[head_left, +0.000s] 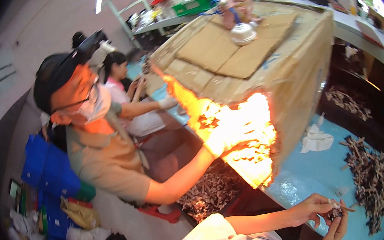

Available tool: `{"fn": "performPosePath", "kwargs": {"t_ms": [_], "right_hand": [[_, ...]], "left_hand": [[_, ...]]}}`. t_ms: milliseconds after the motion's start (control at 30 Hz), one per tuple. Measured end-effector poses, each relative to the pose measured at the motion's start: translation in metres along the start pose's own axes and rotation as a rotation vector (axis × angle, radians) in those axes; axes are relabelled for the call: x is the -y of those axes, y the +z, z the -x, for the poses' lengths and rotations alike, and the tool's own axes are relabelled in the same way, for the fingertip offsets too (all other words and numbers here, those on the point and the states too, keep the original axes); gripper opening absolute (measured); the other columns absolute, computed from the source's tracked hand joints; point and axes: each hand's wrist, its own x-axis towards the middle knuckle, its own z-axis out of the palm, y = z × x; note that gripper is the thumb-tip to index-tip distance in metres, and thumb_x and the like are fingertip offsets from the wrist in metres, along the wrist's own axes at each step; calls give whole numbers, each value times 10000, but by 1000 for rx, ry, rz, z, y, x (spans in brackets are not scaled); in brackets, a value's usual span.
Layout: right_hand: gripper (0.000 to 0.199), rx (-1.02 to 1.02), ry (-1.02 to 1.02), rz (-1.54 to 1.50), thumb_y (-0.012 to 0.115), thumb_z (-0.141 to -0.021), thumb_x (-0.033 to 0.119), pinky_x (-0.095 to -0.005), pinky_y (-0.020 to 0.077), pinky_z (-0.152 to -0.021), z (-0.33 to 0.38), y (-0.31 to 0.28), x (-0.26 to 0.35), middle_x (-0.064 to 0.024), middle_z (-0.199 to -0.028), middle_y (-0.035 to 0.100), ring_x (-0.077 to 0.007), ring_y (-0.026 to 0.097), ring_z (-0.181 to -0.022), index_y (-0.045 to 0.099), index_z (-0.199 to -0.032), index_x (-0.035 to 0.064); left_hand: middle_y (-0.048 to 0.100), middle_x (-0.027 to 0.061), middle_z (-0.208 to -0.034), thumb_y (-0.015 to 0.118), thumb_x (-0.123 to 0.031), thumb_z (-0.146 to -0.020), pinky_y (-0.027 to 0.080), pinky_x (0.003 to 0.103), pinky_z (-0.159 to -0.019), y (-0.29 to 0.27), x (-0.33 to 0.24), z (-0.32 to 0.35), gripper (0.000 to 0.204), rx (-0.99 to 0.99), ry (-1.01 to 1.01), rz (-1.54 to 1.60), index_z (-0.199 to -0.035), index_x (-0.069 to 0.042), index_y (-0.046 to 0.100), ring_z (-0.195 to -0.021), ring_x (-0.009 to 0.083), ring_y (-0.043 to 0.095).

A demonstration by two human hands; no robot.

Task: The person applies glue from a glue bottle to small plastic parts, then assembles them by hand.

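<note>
At the lower right, my left hand (pixel 312 209) and my right hand (pixel 338 232) meet with their fingers closed around a small dark-and-whitish clump (pixel 336 211). My left hand's fingertips pinch its upper side and my right hand's fingers hold it from below. A thin brown pointed strip (pixel 349 208) sticks out to the right; whether it belongs to the clump I cannot tell. Just right of my hands, a heap of dark and pale dried pieces (pixel 375 179) lies on the light-blue tabletop (pixel 310 177).
A large cardboard box (pixel 287 80), glaringly lit at its near opening, stands ahead. A masked co-worker (pixel 111 162) on the left reaches an arm into the glare. A white cloth (pixel 316 139) lies by the box. Below it stands a dark container of pieces (pixel 209 189). Blue crates (pixel 48 165) stand far left.
</note>
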Motion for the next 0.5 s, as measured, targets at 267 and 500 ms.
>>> {"fn": "performPosePath", "kwargs": {"t_ms": [267,500], "right_hand": [[403,9,-17,17,397,-953,179,-366,462,-883,-6,7,2,-243,-1184,503,-293,529,-1061,378,-1264,-76],[406,-48,-33,-38,417,-946,189,-356,482,-852,-5,9,-3,-240,-1151,529,-286,553,-1021,397,-1256,-73]], "left_hand": [[614,52,-732,561,-325,-873,464,195,-381,-2,4,4,336,-55,49,3,-914,4,611,-553,141,630],[631,30,-746,581,-354,-857,453,180,-399,4,3,5,338,-61,43,-52,-946,-31,626,-585,91,612]]}}
